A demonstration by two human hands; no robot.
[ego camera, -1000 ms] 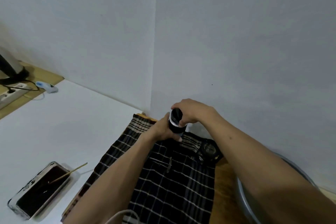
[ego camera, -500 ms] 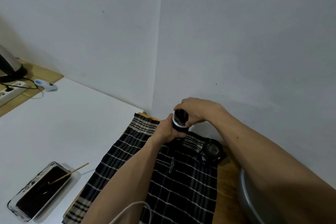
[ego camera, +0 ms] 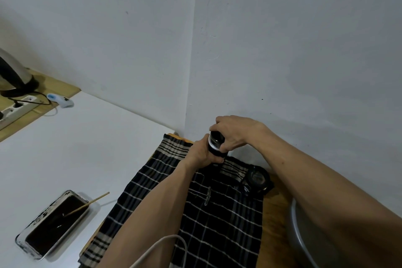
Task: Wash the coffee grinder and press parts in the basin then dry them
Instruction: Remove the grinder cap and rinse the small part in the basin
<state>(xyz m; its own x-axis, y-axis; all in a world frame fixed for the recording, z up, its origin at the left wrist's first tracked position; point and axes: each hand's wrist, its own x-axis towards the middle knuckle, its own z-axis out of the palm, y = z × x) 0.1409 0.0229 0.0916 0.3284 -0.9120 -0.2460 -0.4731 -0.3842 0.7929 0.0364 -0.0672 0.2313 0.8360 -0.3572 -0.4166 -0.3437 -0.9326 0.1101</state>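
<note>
Both hands hold the grinder (ego camera: 216, 144) upright above the far end of the checked cloth (ego camera: 217, 220), close to the wall corner: the left hand (ego camera: 201, 153) is wrapped round its lower black body, the right hand (ego camera: 233, 131) curled over the top. It looks stiff, smooth and probably slippery when wet, so gripping either side of the silver ring seems best

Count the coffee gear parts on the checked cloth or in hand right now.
3: a black cylinder gripped by both hands, a round black part at the cloth's far right, a small metal piece mid-cloth. Arms may hide more.
</note>
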